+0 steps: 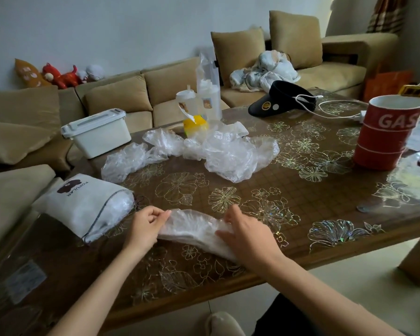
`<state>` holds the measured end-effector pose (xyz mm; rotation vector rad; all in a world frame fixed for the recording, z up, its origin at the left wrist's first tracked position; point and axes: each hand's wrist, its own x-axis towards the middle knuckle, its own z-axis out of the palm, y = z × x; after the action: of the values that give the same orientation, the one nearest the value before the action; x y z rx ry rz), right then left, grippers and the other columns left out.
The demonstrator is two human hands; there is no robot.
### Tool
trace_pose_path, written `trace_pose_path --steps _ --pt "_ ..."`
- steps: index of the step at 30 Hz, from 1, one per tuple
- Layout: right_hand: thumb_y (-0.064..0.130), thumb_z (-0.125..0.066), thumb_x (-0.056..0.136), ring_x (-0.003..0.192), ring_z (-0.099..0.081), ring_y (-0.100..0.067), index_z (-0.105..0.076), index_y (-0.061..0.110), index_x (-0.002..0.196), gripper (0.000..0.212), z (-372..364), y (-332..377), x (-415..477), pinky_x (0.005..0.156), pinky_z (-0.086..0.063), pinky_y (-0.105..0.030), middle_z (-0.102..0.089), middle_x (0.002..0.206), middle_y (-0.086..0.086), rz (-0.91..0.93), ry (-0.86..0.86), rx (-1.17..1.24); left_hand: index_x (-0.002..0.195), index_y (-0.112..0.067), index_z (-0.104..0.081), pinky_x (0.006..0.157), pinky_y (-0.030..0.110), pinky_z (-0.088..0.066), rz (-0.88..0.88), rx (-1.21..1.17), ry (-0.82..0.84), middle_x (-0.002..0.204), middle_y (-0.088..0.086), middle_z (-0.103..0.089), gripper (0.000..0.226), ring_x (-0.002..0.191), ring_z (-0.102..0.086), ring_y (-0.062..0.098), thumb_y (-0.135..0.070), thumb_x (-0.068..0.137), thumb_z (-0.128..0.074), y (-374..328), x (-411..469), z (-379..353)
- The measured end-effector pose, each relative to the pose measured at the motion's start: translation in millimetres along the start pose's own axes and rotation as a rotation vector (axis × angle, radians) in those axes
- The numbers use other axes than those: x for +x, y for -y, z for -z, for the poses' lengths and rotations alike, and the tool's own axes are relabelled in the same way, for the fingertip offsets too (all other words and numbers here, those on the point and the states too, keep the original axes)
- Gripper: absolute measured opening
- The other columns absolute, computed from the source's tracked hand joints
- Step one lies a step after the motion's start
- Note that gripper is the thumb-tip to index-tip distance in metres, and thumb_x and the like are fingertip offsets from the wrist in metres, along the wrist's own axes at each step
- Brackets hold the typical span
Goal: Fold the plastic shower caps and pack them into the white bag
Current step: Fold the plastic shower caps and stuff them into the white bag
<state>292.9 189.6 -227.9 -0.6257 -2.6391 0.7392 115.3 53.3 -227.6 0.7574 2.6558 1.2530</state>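
The biggest worry is the shower cap [192,226] at the near edge of the table [301,214]. It is thin, slippery plastic with air inside, so I think it may puff up and spring open if either hand lets go too soon. The left hand [147,223] pinches the left end of the cap with curled fingers. The right hand [243,232] lies on the right end, and its fingers press the plastic down onto the table. The table top is shiny and smooth, so the cap could also slide while it is being pressed. The white bag [83,207] lies on its side at the near left, just beside the left hand, with clear plastic showing at its open end. It looks quite full, so pushing in one more cap may push other plastic back out, or the soft bag may slip off the table corner. The loose caps [228,154] lie in a crumpled heap in the middle of the table, well apart from the hands, and pulling one may drag others along. The room has a long tan sofa [121,93] along the far side, with a bundled cloth [264,71] and soft toys [61,76] on it. The brown table has gold flowers on it. On it stand a red tub [388,132] at the right, a white box [100,132] at the far left, a black visor [281,98] with a white cable [335,110] at the far side, and clear bottles [206,93] behind the heap.
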Motion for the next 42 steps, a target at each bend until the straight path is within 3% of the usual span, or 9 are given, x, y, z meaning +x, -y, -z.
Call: trace_pose_path --steps 4,8,12,14,17,23,31,36,42 --pt "0.041 -0.042 0.096 0.095 -0.058 -0.023 -0.035 0.016 0.123 0.037 -1 13 -16 0.066 -0.036 -0.028 -0.048 0.118 -0.004 -0.072 0.067 -0.068 0.105 -0.015 -0.061 0.074 0.029 -0.049 0.066 0.252 0.147 0.100 0.005 -0.066 0.031 0.091 -0.062 0.019 -0.041 0.091 -0.054 0 11 19" --pt "0.041 -0.047 0.095 0.097 -0.055 -0.025 -0.042 0.015 0.119 0.036 8 14 -13 0.067 -0.035 -0.028 -0.043 0.115 -0.005 -0.122 -0.123 -0.104 0.139 -0.013 -0.040 0.104 0.041 -0.035 -0.002 0.612 -0.121 0.140 0.010 -0.045 0.054 0.127 -0.042 0.026 -0.048 0.097 -0.035 -29 -15 20" --pt "0.021 -0.057 0.089 0.103 -0.062 -0.029 -0.060 0.006 0.115 0.031 -12 7 -7 0.082 -0.052 -0.036 -0.061 0.117 -0.013 0.323 -0.202 -0.180 0.147 -0.019 -0.028 0.117 0.030 -0.001 -0.341 0.541 0.020 0.155 -0.004 -0.021 0.050 0.144 -0.010 0.010 -0.038 0.101 -0.022 -33 -47 -11" --pt "0.044 -0.026 0.098 0.135 -0.039 -0.026 -0.045 0.007 0.137 0.056 -21 6 -9 0.112 -0.030 -0.039 -0.044 0.143 -0.013 0.413 0.054 -0.211 0.150 -0.021 -0.015 0.116 0.031 0.009 -0.314 0.592 0.215 0.158 -0.007 -0.006 0.053 0.144 0.005 0.007 -0.041 0.100 -0.016 -20 -48 -23" --pt "0.065 0.010 0.076 0.145 0.009 -0.017 -0.006 0.011 0.151 0.094 -22 3 -18 0.113 0.013 -0.029 0.000 0.159 -0.007 0.378 0.331 -0.252 0.150 -0.023 -0.006 0.114 0.030 0.013 -0.246 0.601 0.335 0.158 -0.008 0.004 0.059 0.142 0.013 0.005 -0.048 0.097 -0.011 -4 -42 -29" --pt "0.068 0.009 0.074 0.139 0.027 -0.020 0.014 0.011 0.148 0.093 -22 2 -25 0.107 0.024 -0.034 0.020 0.156 -0.006 0.344 0.420 -0.412 0.150 -0.027 -0.010 0.111 0.022 0.011 -0.275 0.466 0.379 0.156 -0.012 -0.002 0.115 0.139 0.006 -0.003 -0.087 0.056 0.021 10 -31 -28" --pt "0.072 0.010 0.068 0.145 0.015 -0.019 0.002 0.014 0.151 0.101 -23 4 -23 0.112 0.018 -0.035 0.009 0.159 -0.004 0.327 0.398 -0.371 0.137 -0.014 -0.045 0.111 0.034 -0.022 -0.105 0.469 -0.183 0.146 0.004 -0.038 0.045 0.136 -0.029 0.021 -0.031 0.096 -0.049 16 -28 -2" --pt "0.069 -0.016 0.084 0.123 -0.044 -0.017 -0.050 0.015 0.131 0.079 -12 6 -13 0.103 -0.028 -0.028 -0.050 0.134 -0.002 0.243 0.113 -0.039 0.107 -0.014 -0.058 0.100 0.036 -0.035 0.204 0.432 -0.022 0.125 0.010 -0.044 0.030 0.121 -0.037 0.028 -0.039 0.091 -0.054 14 -20 4" --pt "0.019 -0.058 0.091 0.107 -0.052 -0.013 -0.056 0.011 0.122 0.032 -1 -7 4 0.088 -0.038 -0.010 -0.055 0.118 -0.001 0.099 0.005 0.139 0.091 -0.011 -0.058 0.075 0.031 -0.046 0.180 -0.162 0.011 0.091 0.008 -0.058 0.005 0.086 -0.054 0.021 -0.013 0.087 -0.061 -8 -11 24"
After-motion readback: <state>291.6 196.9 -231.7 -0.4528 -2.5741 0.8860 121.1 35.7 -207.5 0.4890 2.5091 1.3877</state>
